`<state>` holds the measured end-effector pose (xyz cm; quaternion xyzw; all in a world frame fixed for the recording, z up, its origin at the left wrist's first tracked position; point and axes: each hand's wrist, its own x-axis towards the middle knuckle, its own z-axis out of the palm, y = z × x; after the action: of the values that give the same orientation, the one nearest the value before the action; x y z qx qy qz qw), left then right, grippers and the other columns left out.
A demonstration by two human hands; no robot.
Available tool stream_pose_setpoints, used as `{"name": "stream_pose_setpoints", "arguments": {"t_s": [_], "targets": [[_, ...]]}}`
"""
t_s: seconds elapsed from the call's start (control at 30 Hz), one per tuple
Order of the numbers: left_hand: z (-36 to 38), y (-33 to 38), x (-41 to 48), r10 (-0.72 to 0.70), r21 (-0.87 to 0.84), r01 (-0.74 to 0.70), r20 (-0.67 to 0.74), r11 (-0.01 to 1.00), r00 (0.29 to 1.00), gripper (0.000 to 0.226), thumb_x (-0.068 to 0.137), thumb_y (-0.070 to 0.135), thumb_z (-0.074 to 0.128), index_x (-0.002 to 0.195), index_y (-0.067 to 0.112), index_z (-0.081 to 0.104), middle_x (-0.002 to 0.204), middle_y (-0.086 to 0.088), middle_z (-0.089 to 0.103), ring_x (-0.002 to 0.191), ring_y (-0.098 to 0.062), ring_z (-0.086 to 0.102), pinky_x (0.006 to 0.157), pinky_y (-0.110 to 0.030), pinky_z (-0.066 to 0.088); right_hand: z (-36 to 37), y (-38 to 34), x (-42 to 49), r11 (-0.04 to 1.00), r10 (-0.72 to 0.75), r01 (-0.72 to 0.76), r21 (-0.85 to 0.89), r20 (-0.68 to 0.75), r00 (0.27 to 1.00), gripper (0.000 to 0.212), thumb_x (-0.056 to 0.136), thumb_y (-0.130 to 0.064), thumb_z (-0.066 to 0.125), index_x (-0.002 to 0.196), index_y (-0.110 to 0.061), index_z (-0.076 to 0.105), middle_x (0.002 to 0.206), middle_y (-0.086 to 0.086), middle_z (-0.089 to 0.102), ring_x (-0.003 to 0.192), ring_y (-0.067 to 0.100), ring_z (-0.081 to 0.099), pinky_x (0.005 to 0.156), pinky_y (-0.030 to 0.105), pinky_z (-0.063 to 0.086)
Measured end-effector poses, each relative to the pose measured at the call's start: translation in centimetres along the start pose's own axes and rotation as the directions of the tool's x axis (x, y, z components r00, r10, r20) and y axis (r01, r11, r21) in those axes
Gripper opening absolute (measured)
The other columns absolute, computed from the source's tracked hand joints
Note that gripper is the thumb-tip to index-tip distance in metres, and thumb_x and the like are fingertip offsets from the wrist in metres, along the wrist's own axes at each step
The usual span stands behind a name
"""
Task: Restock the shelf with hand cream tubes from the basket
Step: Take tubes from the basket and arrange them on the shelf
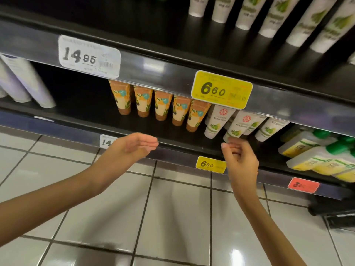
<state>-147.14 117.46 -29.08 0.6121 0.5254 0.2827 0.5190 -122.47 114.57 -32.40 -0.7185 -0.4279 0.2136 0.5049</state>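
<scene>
On the middle shelf (pixel 172 134) stand several orange hand cream tubes (pixel 161 105), caps down, in a row. To their right are white hand cream tubes with green leaf prints (pixel 217 121). My right hand (pixel 240 160) reaches up to the second white tube (pixel 240 125); its curled fingertips pinch that tube's cap at the shelf's front edge. Left of it, my left hand (pixel 134 148) hovers flat and holds nothing, just in front of the shelf edge below the orange tubes.
The shelf rails carry price tags: a yellow 6.60 tag (pixel 221 90) and a white 14.95 tag (pixel 89 56). Green-capped yellow bottles (pixel 315 152) lie at the right. White tubes (pixel 272 14) fill the upper shelf. A dark object (pixel 334 214) sits on the tiled floor, lower right.
</scene>
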Motion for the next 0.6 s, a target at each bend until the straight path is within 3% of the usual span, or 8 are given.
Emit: {"name": "stream_pose_setpoints", "arguments": {"t_s": [0.13, 0.2, 0.3, 0.4, 0.47, 0.6], "targets": [[-3.6, -0.4, -1.9, 0.020, -0.043, -0.021, -0.029, 0.999, 0.999, 0.024, 0.092, 0.018, 0.051, 0.113, 0.024, 0.062, 0.106, 0.016, 0.066, 0.097, 0.014, 0.056, 0.069, 0.006, 0.040, 4.9, -6.1, -4.0, 0.990, -0.126, 0.093, 0.103, 0.387, 0.913, 0.013, 0.087, -0.015, 0.061, 0.099, -0.020, 0.064, 0.086, -0.010, 0.064, 0.081, -0.004, 0.060, 0.070, 0.007, 0.046], [-6.4, -1.2, -4.0, 0.034, -0.080, -0.042, -0.100, 0.996, 0.994, 0.022, 0.091, 0.015, 0.053, 0.109, 0.022, 0.064, 0.105, 0.014, 0.067, 0.096, 0.010, 0.059, 0.072, 0.003, 0.042, 8.0, -8.9, -6.0, 0.986, -0.163, 0.122, 0.110, 0.556, 0.815, 0.012, 0.088, -0.015, 0.060, 0.097, -0.022, 0.064, 0.090, -0.010, 0.065, 0.085, -0.003, 0.060, 0.073, 0.008, 0.046], [-11.6, -3.1, -8.8, 0.002, -0.174, -0.054, -0.288, 0.983, 0.958, 0.020, 0.089, 0.006, 0.054, 0.102, 0.015, 0.066, 0.104, 0.004, 0.070, 0.091, 0.005, 0.063, 0.073, -0.002, 0.044, 13.1, -13.1, -9.5, 0.979, -0.191, 0.175, 0.106, 0.773, 0.605, 0.013, 0.087, -0.015, 0.060, 0.096, -0.024, 0.065, 0.093, -0.008, 0.067, 0.088, -0.001, 0.062, 0.077, 0.010, 0.047], [-17.5, -5.5, -15.2, -0.108, -0.270, -0.030, -0.480, 0.962, 0.870, 0.019, 0.088, 0.004, 0.055, 0.098, 0.014, 0.067, 0.101, 0.003, 0.071, 0.092, 0.001, 0.063, 0.073, -0.001, 0.044, 18.8, -18.1, -13.8, 0.941, -0.287, 0.280, 0.188, 0.883, 0.372, 0.015, 0.086, -0.016, 0.062, 0.095, -0.026, 0.066, 0.093, -0.008, 0.069, 0.089, 0.002, 0.063, 0.078, 0.010, 0.048], [-21.7, -7.0, -20.4, -0.151, -0.299, -0.046, -0.602, 0.953, 0.784, 0.020, 0.088, 0.002, 0.055, 0.094, 0.017, 0.067, 0.100, 0.004, 0.072, 0.093, 0.000, 0.064, 0.079, -0.004, 0.046, 22.9, -22.2, -17.7, 0.917, -0.343, 0.289, 0.275, 0.914, 0.218, 0.012, 0.085, -0.017, 0.062, 0.093, -0.025, 0.066, 0.095, -0.007, 0.071, 0.093, 0.006, 0.065, 0.084, 0.017, 0.050], [-28.9, -8.9, -31.4, -0.209, -0.321, -0.086, -0.774, 0.943, 0.598, 0.020, 0.086, 0.002, 0.055, 0.095, 0.013, 0.068, 0.099, 0.000, 0.073, 0.096, -0.005, 0.066, 0.086, -0.010, 0.048, 30.2, -29.4, -27.1, 0.879, -0.427, 0.233, 0.416, 0.904, -0.004, 0.012, 0.086, -0.011, 0.059, 0.092, -0.021, 0.064, 0.095, 0.003, 0.071, 0.094, 0.016, 0.066, 0.088, 0.025, 0.051]]}}
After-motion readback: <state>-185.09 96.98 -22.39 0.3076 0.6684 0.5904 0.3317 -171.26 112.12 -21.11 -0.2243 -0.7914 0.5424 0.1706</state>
